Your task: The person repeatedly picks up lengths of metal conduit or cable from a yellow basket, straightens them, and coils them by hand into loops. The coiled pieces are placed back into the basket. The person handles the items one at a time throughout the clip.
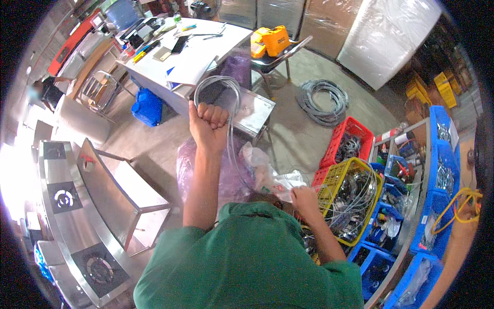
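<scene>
"Grey hose (237, 98), bent into a loop: where is it?"

"In front of the green shirt (252, 257). The loop stands above the left hand (208, 116), and a length drops past the pink plastic wrap (226, 183)."

"And the hands?"

"The left is a tight fist around the hose. The right hand (304, 198) is curled near the white plastic bag (290, 180); I cannot tell what it grips."

"What's nearby?"

"A yellow basket (335, 177) of wires just right of that hand, a red crate (333, 144) beyond it, a grey coil (324, 116) on the floor (285, 129), and farther off a white worktop (226, 38)."
</scene>
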`<state>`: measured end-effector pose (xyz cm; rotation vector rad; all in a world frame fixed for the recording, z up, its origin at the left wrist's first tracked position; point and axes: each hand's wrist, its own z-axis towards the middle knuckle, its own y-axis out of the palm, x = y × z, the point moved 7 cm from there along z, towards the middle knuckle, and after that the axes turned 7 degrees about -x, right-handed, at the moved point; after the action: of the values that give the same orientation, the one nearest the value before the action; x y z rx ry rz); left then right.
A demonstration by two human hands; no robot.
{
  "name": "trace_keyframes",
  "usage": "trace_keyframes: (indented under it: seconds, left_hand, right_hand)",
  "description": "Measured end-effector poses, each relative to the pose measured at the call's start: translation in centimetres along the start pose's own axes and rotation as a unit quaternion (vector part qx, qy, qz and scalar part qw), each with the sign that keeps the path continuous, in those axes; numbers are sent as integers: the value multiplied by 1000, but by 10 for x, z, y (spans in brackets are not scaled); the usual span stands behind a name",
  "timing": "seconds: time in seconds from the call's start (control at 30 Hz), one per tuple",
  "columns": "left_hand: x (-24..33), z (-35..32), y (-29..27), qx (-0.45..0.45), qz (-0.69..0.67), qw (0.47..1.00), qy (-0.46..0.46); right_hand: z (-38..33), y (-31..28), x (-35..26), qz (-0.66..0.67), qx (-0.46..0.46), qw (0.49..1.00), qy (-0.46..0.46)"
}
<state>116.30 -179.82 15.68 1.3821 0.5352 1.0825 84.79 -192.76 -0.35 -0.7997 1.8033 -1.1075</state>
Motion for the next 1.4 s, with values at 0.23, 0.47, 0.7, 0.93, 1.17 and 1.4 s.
trace_keyframes:
  seconds: [0.23, 0.47, 0.7, 0.93, 1.17, 1.4]
  left_hand:
    - [-62, -44, 38, -6, -98, 987, -124]
    - [-74, -66, 31, 34, -91, 983, -155]
    - [-69, -74, 29, 31, -49, 988, -141]
    - [-79, -81, 26, 36, -12, 987, -157]
    - [-85, -85, -19, 177, 75, 975, -110]
    - [-93, -93, -45, 178, 175, 951, -184]
  right_hand:
    - [83, -32, -39, 389, 184, 892, -135]
    - [98, -73, -70, 756, 10, 581, -302]
    - [82, -84, -72, 838, 58, 448, -306]
    - [88, -69, -86, 885, 65, 371, -275]
    - [96, -38, -90, 893, 29, 362, -267]
    - [92, -18, -103, 909, 16, 350, -228]
